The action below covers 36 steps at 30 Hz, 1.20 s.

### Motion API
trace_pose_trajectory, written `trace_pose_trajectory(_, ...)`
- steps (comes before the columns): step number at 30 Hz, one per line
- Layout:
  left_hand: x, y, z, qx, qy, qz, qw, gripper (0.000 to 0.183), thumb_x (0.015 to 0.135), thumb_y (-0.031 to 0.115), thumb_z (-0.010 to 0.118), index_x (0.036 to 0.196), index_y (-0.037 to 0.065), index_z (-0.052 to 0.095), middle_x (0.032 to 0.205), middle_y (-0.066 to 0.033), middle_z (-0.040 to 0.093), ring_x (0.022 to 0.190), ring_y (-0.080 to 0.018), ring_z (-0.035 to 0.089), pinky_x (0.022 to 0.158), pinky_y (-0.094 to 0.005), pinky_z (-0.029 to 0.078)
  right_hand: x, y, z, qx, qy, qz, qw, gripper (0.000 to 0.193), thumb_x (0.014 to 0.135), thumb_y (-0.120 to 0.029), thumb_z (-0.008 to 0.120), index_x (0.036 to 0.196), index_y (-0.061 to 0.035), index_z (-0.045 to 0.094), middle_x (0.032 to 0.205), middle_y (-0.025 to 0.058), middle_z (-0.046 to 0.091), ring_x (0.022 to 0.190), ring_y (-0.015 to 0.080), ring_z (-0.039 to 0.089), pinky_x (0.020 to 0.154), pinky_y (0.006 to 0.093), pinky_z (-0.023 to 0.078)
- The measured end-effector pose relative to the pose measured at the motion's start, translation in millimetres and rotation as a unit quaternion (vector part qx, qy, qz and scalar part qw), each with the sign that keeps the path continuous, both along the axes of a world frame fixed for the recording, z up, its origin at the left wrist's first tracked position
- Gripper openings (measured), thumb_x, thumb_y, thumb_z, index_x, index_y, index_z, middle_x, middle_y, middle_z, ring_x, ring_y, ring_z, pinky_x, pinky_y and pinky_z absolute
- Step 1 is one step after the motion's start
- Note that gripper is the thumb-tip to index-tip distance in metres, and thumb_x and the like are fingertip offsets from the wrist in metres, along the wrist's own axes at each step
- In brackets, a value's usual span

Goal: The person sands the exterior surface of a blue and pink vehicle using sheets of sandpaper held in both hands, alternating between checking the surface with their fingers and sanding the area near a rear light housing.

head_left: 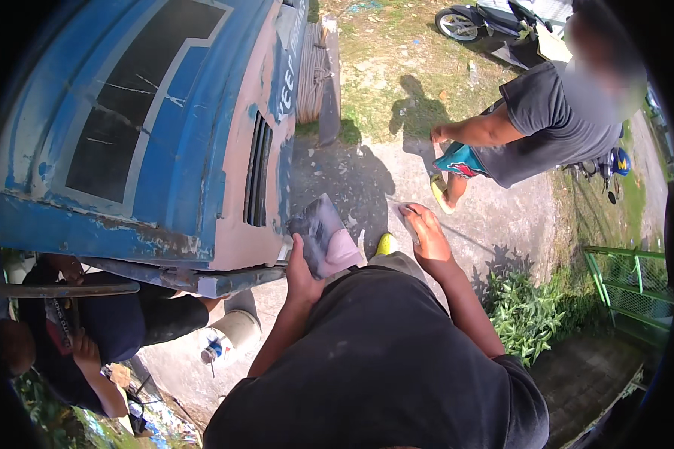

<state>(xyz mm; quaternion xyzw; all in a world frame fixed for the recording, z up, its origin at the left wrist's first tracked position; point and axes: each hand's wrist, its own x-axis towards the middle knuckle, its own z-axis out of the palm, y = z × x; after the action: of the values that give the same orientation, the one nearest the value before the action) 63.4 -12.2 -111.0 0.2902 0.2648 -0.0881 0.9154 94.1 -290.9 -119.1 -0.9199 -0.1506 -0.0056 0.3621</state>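
My left hand [304, 271] grips the edge of a flat, grey-smeared board [319, 224]. A lump of pink putty [341, 249] lies on the board's near right part. Held out to the right, my right hand [430, 238] has its fingers pressed together; what they hold, if anything, is too thin or hidden to make out. Ahead and left of the board stands a blue vehicle body [191, 112], its corner panel [236, 179] coated with pink filler around a dark slotted vent [258, 170]. Neither hand touches the body.
A person in a dark shirt [539, 112] stands ahead right; another person [120, 322] crouches at lower left, beneath the body's edge. A white bucket [237, 329] and a small can [212, 352] sit on the concrete. Leafy plants [532, 310], a green fence [629, 280] and a motorcycle [487, 26] are rightward.
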Motion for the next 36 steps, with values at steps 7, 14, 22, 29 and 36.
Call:
trace_pose_trajectory(7, 81, -61, 13, 0.094, -0.038, 0.058, 0.993, 0.043, 0.101, 0.027, 0.054, 0.137, 0.005, 0.046, 0.131, -0.0072, 0.056, 0.124, -0.0208, 0.052, 0.107, -0.0393, 0.04, 87, -59, -6, -0.002, -0.051, 0.003, 0.999, 0.074, 0.065, 0.017, 0.051, 0.135, -0.0092, 0.052, 0.132, 0.0185, 0.049, 0.124, 0.0391, 0.047, 0.105, 0.0456, 0.04)
trace_pose_trajectory(14, 135, -78, 29, 0.305, -0.085, 0.175, 0.932, 0.048, 0.1, 0.031, 0.054, 0.138, 0.004, 0.044, 0.13, -0.0099, 0.055, 0.119, -0.0215, 0.054, 0.1, -0.0363, 0.044, 129, -34, 53, -0.036, -0.15, 0.077, 0.985, 0.062, 0.069, 0.003, 0.062, 0.13, -0.0122, 0.06, 0.13, 0.0174, 0.052, 0.122, 0.0384, 0.049, 0.103, 0.0449, 0.04)
trace_pose_trajectory(22, 177, -69, 52, 0.363, -0.128, 0.174, 0.906, 0.045, 0.101, 0.027, 0.052, 0.134, -0.002, 0.046, 0.128, -0.012, 0.055, 0.115, -0.02, 0.054, 0.099, -0.0338, 0.042, 167, 18, 86, -0.063, -0.223, 0.179, 0.956, 0.058, 0.07, -0.006, 0.066, 0.127, -0.0208, 0.063, 0.127, 0.0106, 0.055, 0.122, 0.033, 0.05, 0.103, 0.0513, 0.038)
trace_pose_trajectory(29, 193, -41, 0, 0.29, -0.069, 0.131, 0.946, 0.049, 0.102, 0.029, 0.048, 0.143, 0.003, 0.039, 0.136, -0.0114, 0.05, 0.124, -0.0238, 0.051, 0.106, -0.0399, 0.04, 212, 22, 47, 0.139, -0.124, 0.074, 0.98, 0.065, 0.069, 0.01, 0.065, 0.131, -0.0048, 0.056, 0.13, 0.0184, 0.053, 0.118, 0.0406, 0.051, 0.1, 0.0428, 0.042)
trace_pose_trajectory(36, 190, -20, -17, 0.255, -0.037, 0.121, 0.959, 0.047, 0.101, 0.028, 0.054, 0.138, 0.002, 0.043, 0.132, -0.0122, 0.053, 0.12, -0.0227, 0.054, 0.103, -0.0376, 0.042, 231, 39, 6, 0.12, -0.086, 0.087, 0.985, 0.064, 0.07, 0.008, 0.067, 0.131, -0.0083, 0.058, 0.127, 0.0175, 0.054, 0.117, 0.0385, 0.053, 0.098, 0.0432, 0.044)
